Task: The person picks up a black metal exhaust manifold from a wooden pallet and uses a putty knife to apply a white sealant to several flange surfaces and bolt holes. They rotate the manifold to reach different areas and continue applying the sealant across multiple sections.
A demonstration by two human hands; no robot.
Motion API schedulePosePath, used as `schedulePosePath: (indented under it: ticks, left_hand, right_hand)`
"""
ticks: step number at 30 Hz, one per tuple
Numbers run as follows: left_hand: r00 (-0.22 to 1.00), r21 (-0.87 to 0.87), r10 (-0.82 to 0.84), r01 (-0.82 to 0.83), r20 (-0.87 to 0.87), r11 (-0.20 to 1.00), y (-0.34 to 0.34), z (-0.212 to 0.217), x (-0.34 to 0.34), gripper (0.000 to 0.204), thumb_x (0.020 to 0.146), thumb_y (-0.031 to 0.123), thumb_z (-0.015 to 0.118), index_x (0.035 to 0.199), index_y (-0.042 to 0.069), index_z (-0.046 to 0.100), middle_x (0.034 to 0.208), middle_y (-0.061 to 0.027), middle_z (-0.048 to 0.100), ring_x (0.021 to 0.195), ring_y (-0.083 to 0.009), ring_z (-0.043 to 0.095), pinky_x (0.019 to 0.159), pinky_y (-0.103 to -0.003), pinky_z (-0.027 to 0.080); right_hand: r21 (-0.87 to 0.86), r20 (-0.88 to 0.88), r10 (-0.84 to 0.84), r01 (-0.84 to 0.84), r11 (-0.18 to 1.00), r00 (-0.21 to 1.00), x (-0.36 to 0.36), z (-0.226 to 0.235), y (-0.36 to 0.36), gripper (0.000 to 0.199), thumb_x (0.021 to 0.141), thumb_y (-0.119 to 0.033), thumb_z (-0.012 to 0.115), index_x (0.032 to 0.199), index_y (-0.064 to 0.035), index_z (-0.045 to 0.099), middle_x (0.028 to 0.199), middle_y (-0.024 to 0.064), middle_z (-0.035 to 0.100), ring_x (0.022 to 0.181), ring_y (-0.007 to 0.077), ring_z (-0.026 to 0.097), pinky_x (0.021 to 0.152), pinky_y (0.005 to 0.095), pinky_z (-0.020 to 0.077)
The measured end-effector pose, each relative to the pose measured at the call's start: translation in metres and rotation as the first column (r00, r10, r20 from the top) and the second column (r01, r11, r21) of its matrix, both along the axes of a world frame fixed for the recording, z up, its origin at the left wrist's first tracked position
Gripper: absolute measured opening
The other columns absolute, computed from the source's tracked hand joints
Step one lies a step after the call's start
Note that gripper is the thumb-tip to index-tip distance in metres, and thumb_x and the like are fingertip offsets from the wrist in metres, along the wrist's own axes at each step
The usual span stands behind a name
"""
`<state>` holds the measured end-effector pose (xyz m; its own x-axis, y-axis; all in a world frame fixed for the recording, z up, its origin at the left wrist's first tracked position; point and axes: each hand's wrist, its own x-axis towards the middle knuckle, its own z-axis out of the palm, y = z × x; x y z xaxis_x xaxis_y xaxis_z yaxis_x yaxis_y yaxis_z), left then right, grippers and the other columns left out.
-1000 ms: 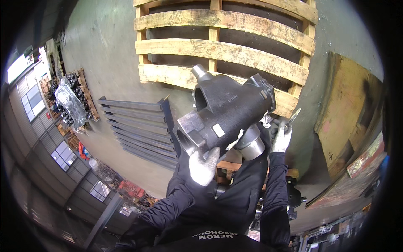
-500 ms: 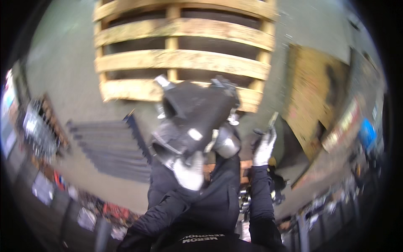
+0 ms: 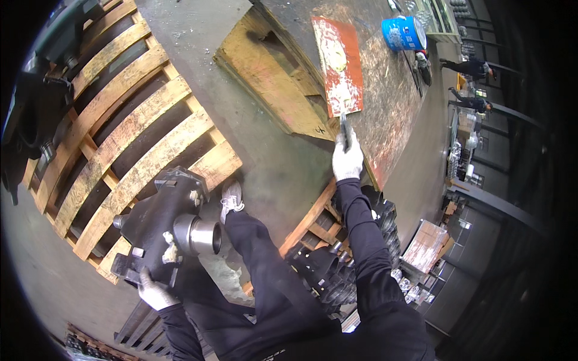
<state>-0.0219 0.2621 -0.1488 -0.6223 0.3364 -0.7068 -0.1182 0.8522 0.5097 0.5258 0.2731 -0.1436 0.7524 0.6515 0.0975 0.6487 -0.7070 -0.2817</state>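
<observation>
My left hand, in a white glove, is closed on the lower edge of a black metal casting. The casting has a bare, shiny round pipe end and cream-coloured paste smears on its side. It leans by my legs at the pallet's near edge. My right hand, also gloved, is closed on a putty knife. The knife's tip is at the near end of an orange-red board, which carries white and yellowish paste. Whether the blade touches the paste, I cannot tell.
A wooden pallet lies at the left with more black castings on its far side. The board lies on a worn tabletop beside a blue tin. A plywood box stands left of it. Two people are far right.
The view has turned to the right. My right hand has moved from beside the casting out to the board with the putty knife. My left hand is still on the casting.
</observation>
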Motion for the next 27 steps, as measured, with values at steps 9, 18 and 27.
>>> schedulePosePath:
  ticks: [9, 18, 27]
  left_hand:
    - [0.998, 0.028, 0.068, -0.068, 0.007, 0.997, 0.015, 0.01, 0.001, 0.048, 0.091, 0.03, 0.067, 0.117, -0.01, 0.065, 0.111, -0.0166, 0.068, 0.092, -0.0274, 0.068, 0.084, -0.041, 0.056]
    - [0.996, 0.077, 0.067, -0.062, -0.062, 0.995, 0.005, 0.009, 0.033, 0.041, 0.092, 0.027, 0.067, 0.112, -0.009, 0.066, 0.105, -0.0139, 0.066, 0.089, -0.0242, 0.064, 0.082, -0.038, 0.053]
    - [0.995, 0.033, 0.081, -0.079, -0.059, 0.996, 0.019, 0.022, 0.05, 0.047, 0.092, 0.03, 0.066, 0.116, -0.01, 0.065, 0.111, -0.0161, 0.067, 0.09, -0.0268, 0.066, 0.081, -0.041, 0.056]
  right_hand:
    - [-0.111, 0.006, 0.028, -0.027, 0.993, 1.0, 0.035, -0.013, 0.0, 0.038, 0.1, -0.025, 0.057, 0.137, -0.0181, 0.062, 0.116, 0.022, 0.067, 0.107, 0.0405, 0.065, 0.094, 0.0451, 0.0519]
    - [0.279, -0.905, 0.125, 0.344, 0.896, 0.408, 0.024, 0.014, -0.031, 0.049, 0.108, -0.026, 0.051, 0.149, 0.0004, 0.045, 0.108, 0.0126, 0.069, 0.073, 0.0135, 0.066, 0.062, 0.027, 0.0552]
    - [0.212, -0.75, -0.105, 0.388, 0.897, 0.653, 0.058, -0.013, -0.033, 0.039, 0.108, -0.02, 0.051, 0.146, -0.0099, 0.054, 0.096, 0.0049, 0.069, 0.06, 0.0055, 0.053, 0.055, 0.0222, 0.048]
